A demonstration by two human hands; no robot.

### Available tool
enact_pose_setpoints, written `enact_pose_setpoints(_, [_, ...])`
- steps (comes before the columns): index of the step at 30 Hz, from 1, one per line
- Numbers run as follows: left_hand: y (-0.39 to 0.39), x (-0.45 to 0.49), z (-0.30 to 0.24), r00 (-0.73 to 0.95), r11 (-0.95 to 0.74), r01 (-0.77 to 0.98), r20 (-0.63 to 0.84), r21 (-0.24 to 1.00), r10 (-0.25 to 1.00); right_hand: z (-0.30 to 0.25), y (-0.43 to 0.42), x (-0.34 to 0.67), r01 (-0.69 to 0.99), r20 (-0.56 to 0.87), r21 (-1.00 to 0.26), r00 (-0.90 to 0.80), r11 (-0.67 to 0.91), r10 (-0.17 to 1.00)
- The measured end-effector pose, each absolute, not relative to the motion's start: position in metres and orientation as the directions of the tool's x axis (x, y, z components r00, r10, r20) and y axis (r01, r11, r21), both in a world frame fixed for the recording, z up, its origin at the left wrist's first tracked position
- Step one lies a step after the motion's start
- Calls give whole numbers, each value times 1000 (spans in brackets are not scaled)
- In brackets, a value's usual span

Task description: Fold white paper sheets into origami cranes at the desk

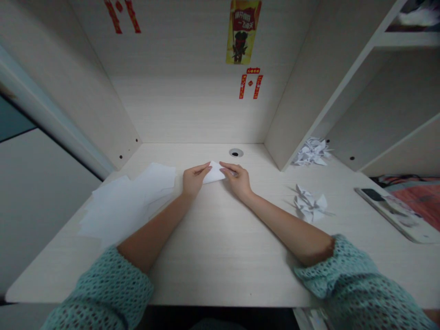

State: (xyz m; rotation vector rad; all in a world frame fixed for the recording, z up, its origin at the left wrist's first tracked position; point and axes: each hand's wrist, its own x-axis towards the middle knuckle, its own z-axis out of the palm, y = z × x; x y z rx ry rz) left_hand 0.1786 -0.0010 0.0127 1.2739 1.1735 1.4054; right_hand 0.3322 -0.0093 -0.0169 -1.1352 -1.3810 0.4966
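Between both hands is a small folded piece of white paper [215, 173], held just above or on the desk near the back. My left hand [195, 178] pinches its left side between thumb and fingers. On the other side, my right hand [238, 178] grips the paper's right edge, thumb and index finger pressed together. Loose white sheets [120, 206] lie spread in an overlapping pile left of my left hand. To the right of my right forearm sits a small group of folded white paper pieces [310, 204].
A larger heap of folded paper [312, 152] rests by the upright divider [302, 110]. A phone [395, 213] lies at the far right beside an orange-red cloth [417, 197]. The pale desk [220, 261] has a round cable hole [236, 152] near the back panel.
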Motion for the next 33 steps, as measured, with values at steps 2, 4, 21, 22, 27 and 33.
enact_pose_setpoints(2, [-1, 178, 14, -85, -152, -8, 151, 988, 985, -16, -9, 332, 274, 456, -878, 229, 393, 860])
enact_pose_setpoints(4, [0, 178, 13, -79, -145, -8, 144, 989, 986, -14, -10, 331, 203, 396, -913, 246, 353, 885])
enact_pose_setpoints(21, [-15, 194, 19, -170, -208, -219, 172, 953, 970, 6, -27, 308, -229, -58, -973, 186, -14, 981])
enact_pose_setpoints(22, [-14, 194, 19, -172, -192, -238, 153, 952, 973, 6, -27, 309, -213, -57, -977, 190, -15, 980])
enact_pose_setpoints(27, [-9, 193, 17, -193, -113, -332, 49, 936, 980, 6, -27, 312, -164, -22, -986, 192, 10, 981])
enact_pose_setpoints(33, [-4, 189, 17, -255, -117, -372, 20, 921, 967, 3, -25, 315, -148, 52, -987, 67, 62, 996])
